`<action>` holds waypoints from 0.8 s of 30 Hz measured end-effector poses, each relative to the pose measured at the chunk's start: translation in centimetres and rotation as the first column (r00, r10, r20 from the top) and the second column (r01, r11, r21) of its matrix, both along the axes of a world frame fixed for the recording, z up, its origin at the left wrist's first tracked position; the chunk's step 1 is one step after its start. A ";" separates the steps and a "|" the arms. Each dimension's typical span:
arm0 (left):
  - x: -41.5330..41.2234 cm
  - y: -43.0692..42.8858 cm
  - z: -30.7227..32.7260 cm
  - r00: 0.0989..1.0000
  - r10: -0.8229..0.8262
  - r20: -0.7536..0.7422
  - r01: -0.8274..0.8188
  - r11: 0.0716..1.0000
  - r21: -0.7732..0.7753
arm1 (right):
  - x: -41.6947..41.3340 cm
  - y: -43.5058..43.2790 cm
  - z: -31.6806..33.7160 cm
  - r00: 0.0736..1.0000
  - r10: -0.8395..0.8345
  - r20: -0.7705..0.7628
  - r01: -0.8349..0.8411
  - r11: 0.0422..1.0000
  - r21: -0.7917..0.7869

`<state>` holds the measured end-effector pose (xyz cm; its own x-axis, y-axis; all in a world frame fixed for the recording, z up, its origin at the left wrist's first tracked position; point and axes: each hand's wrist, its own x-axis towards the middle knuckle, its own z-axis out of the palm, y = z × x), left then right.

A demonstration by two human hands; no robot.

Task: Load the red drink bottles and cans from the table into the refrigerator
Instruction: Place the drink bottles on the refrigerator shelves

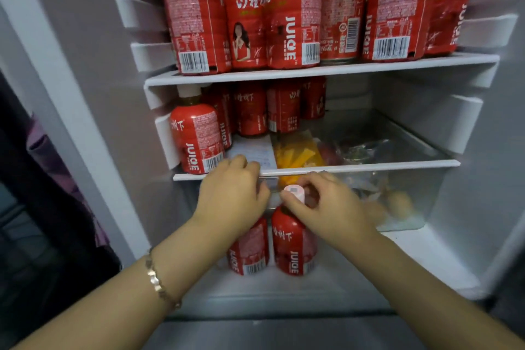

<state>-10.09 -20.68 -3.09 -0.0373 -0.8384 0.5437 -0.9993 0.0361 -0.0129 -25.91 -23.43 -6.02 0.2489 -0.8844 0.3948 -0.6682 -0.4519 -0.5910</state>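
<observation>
Two red juice bottles stand side by side at the front of the open refrigerator's bottom floor [412, 253]. My left hand [233, 193] grips the top of the left bottle [250, 250] and hides its cap. My right hand [329, 202] pinches the white cap of the right bottle [294, 244]. The top shelf [312, 69] carries several red juice bottles [292, 17] and a red cola can [341, 8]. On the middle shelf [369, 165], several more red bottles [199, 136] fill the left side.
Under the middle shelf a clear crisper drawer [420, 202] holds yellow and bagged food and reaches the right wall. The right half of the middle shelf holds nothing. White rail ribs [147, 57] line the left wall. A dark gap [42, 179] lies left of the fridge.
</observation>
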 end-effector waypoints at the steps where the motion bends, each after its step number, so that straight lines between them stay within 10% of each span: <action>1: 0.5 0.4 -0.5 1.000 0.020 -0.010 -0.020 1.000 0.010 | 0.2 0.2 -0.5 0.998 0.020 -0.054 -0.017 0.998 0.061; 9: 1.8 1.9 -3.8 0.880 0.199 -0.432 -0.098 0.965 0.245 | 1.0 1.3 -3.7 0.993 0.038 -0.111 -0.019 0.985 0.171; 14: 1.0 3.5 -4.1 0.760 0.016 -0.650 0.051 0.995 0.084 | 0.8 2.5 -5.1 0.988 0.053 0.143 -0.076 0.984 0.163; 24: -1.5 3.4 5.3 0.608 -0.435 -0.664 0.078 0.865 -0.496 | 0.2 1.6 3.7 0.901 0.115 0.418 0.045 0.935 -0.353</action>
<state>-11.56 -17.25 2.24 0.3414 -0.5731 0.7450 -0.6150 0.4632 0.6382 -25.68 -21.83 -2.32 0.0146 -0.6650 0.7467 -0.3678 -0.6980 -0.6144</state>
